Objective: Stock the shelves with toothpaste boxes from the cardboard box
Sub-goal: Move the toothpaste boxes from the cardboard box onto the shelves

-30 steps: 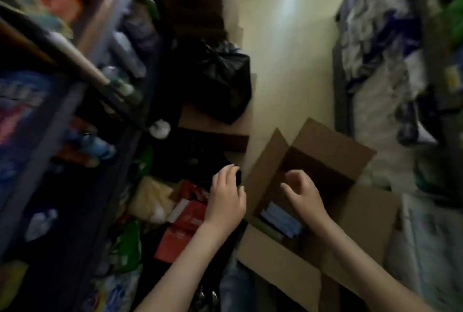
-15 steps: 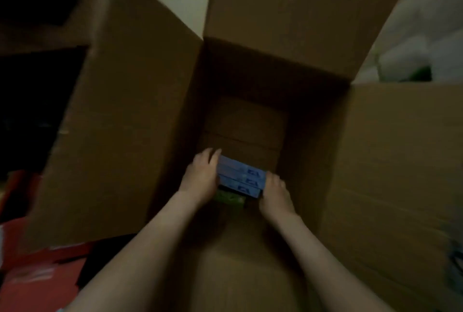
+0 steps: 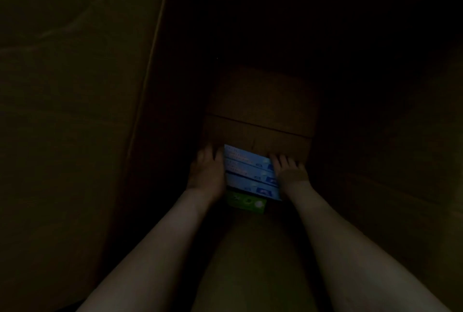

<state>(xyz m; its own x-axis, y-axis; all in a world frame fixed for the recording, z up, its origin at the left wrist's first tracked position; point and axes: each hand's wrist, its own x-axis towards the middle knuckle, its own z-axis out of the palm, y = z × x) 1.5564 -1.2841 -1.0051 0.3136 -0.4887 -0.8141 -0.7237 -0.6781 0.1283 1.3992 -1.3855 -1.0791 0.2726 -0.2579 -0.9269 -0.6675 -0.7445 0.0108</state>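
Flat-fingered, my left hand point(image 3: 206, 173) and right hand point(image 3: 292, 175) squeeze three blue toothpaste boxes point(image 3: 250, 171), one green box point(image 3: 246, 203) beneath, cardboard box point(image 3: 75, 136) darker and nearer than before.

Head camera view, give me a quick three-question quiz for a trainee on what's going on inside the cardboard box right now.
1. True or false: the blue toothpaste boxes already stand on a shelf.
2. Which colour is the box that peeks out at the near edge of the blue ones? A red, B green, C yellow.
3. Fill in: the left hand is at one end of the blue boxes and the right hand is at the ____ end.

Key:
1. False. They lie inside the cardboard box.
2. B, the green box.
3. Opposite.
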